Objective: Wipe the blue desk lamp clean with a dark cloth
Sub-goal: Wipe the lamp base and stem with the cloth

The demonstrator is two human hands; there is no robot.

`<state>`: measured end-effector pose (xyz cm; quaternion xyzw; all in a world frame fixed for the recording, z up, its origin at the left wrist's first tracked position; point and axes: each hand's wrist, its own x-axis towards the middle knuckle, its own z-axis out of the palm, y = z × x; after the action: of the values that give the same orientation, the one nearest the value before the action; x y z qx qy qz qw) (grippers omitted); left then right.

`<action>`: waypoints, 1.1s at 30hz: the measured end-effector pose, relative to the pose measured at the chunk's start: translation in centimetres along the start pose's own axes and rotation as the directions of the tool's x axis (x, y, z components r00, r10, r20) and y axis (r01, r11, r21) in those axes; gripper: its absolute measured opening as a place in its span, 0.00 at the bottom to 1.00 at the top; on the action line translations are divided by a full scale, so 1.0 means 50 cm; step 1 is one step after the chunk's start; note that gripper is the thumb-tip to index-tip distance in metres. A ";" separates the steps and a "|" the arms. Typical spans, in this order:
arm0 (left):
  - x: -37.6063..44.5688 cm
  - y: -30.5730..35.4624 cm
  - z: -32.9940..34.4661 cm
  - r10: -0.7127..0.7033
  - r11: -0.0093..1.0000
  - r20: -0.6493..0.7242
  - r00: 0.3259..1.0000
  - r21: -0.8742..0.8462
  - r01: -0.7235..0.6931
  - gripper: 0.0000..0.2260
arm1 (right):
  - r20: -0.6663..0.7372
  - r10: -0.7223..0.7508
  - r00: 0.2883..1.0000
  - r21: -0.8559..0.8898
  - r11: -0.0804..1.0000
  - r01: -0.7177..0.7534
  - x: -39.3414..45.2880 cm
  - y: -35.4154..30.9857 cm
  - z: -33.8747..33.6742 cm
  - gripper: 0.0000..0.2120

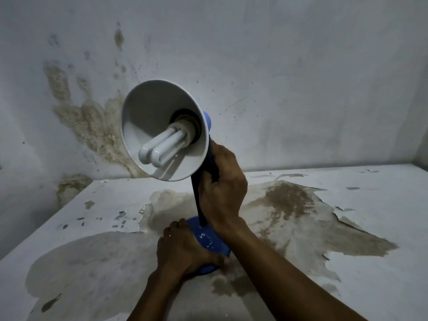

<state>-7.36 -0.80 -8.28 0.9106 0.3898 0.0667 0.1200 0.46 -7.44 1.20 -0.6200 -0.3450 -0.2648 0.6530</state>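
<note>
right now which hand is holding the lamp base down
The left hand, pressed flat on the blue base. The right hand is higher, wrapped around the dark neck.

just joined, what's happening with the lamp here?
A person is wiping a blue desk lamp that stands on a stained, peeling white table. The left hand presses on the lamp's round base to steady it. The right hand is wrapped around the neck with a dark cloth held against it. The shade is tilted toward the camera, showing its white inside and the bulb, which is off.
</note>
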 end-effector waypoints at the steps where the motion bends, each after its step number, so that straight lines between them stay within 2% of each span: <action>1: -0.001 0.002 -0.003 0.009 1.000 0.009 1.000 0.022 -0.009 0.61 | 0.009 -0.069 0.998 -0.053 0.996 0.070 -0.010 0.007 0.009 0.22; 4: -0.013 0.011 -0.020 0.028 0.997 0.056 0.998 0.065 -0.032 0.62 | 0.073 -0.198 0.978 -0.180 0.961 0.208 -0.035 0.034 0.023 0.28; 7: -0.012 0.009 -0.019 0.057 0.997 0.045 0.997 0.054 -0.060 0.58 | 0.208 -0.319 0.925 -0.238 0.900 0.364 -0.053 0.057 0.015 0.30; 10: -0.011 0.005 -0.015 0.041 0.999 0.045 0.998 0.021 -0.042 0.54 | 0.337 -0.339 0.878 -0.271 0.858 0.436 -0.065 0.081 0.005 0.31; 13: -0.014 -0.001 -0.015 0.018 0.996 0.040 0.999 -0.084 -0.014 0.53 | 0.467 -0.295 0.834 -0.311 0.828 0.467 -0.084 0.106 -0.011 0.29; 18: -0.015 -0.011 -0.010 0.033 0.986 0.014 0.999 -0.163 -0.030 0.50 | 0.658 -0.159 0.736 -0.358 0.794 0.491 -0.097 0.128 -0.044 0.25; 21: -0.020 -0.006 -0.011 0.036 0.983 0.013 0.999 -0.178 -0.033 0.51 | 0.793 -0.032 0.608 -0.365 0.773 0.518 -0.090 0.120 -0.064 0.22; 24: -0.018 -0.006 -0.009 0.031 0.987 0.017 0.999 -0.161 -0.028 0.52 | 0.857 0.115 0.503 -0.416 0.730 0.542 -0.084 0.110 -0.074 0.19; 27: -0.017 -0.008 -0.008 -0.004 0.990 0.038 0.999 -0.141 0.009 0.55 | 0.859 0.182 0.479 -0.459 0.687 0.563 -0.067 0.090 -0.063 0.14; 30: -0.021 -0.010 -0.012 -0.016 0.991 0.039 0.999 -0.130 0.021 0.64 | 0.846 0.278 0.456 -0.512 0.661 0.548 -0.043 0.075 -0.068 0.16; 32: -0.023 -0.025 -0.013 0.028 0.983 0.092 0.995 -0.183 -0.011 0.64 | 0.808 0.352 0.472 -0.571 0.665 0.482 -0.024 0.072 -0.084 0.17; 33: -0.023 -0.040 -0.012 0.062 0.971 0.117 0.991 -0.237 -0.033 0.63 | 0.784 0.364 0.503 -0.589 0.691 0.418 -0.017 0.075 -0.093 0.17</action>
<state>-9.66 -0.23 -8.28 0.9016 0.3491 0.0586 0.2487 3.39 -11.77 -1.79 -0.8614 -0.4990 -0.0428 0.0851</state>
